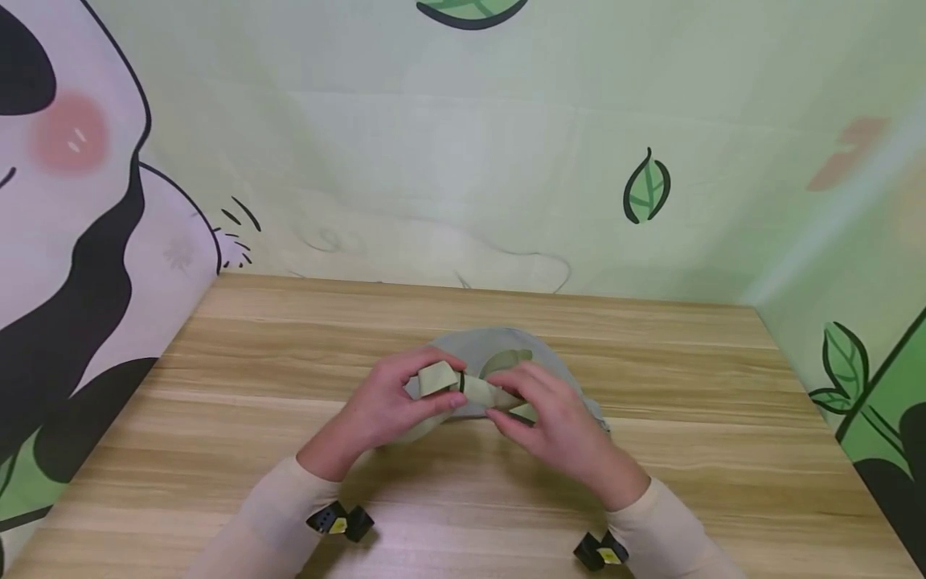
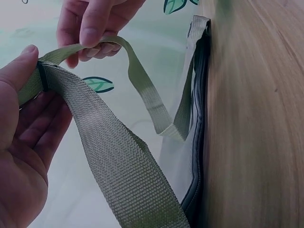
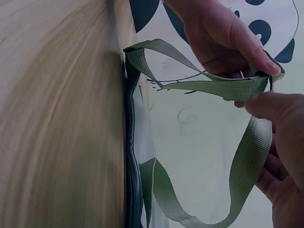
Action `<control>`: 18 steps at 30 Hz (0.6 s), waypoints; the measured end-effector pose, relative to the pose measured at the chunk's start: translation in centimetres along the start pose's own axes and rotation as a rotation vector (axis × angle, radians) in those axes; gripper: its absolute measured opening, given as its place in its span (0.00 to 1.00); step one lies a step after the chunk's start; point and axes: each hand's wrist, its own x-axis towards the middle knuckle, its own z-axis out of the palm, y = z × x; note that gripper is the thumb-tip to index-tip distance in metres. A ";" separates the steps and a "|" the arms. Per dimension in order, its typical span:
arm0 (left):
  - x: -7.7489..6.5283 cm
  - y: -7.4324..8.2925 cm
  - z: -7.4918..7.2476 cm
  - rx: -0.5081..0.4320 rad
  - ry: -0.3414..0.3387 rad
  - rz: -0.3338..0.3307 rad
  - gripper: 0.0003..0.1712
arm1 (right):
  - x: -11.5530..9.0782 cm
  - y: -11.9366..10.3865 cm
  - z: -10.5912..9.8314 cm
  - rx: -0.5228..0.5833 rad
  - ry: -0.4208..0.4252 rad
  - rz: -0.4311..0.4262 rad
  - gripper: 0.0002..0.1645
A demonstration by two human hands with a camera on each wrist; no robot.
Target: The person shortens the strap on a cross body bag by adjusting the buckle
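A flat grey-green bag with a dark zipper lies on the wooden table. Both hands hold its olive webbing strap just above it. My left hand pinches the strap at a small black slider, thumb on top. My right hand pinches the strap a little to the right, fingers curled round it. In the left wrist view the strap loops from the bag up to the right hand. The right wrist view shows the same strap between the two hands.
The table backs onto a wall cloth with a leaf print behind and a panda picture on the left. Bare wood lies to either side of the bag. A small black and yellow device sits at each wrist.
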 end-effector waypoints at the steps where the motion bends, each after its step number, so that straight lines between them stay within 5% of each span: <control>1: 0.0 0.0 0.0 -0.004 0.003 -0.002 0.18 | 0.0 0.0 0.0 -0.006 0.001 0.000 0.23; 11: -0.2 0.3 -0.2 -0.001 0.019 -0.083 0.20 | -0.3 0.0 0.1 0.133 0.061 0.014 0.17; 18: -0.1 0.0 -0.1 0.015 0.006 -0.051 0.20 | -0.1 0.0 0.3 0.198 0.075 0.057 0.22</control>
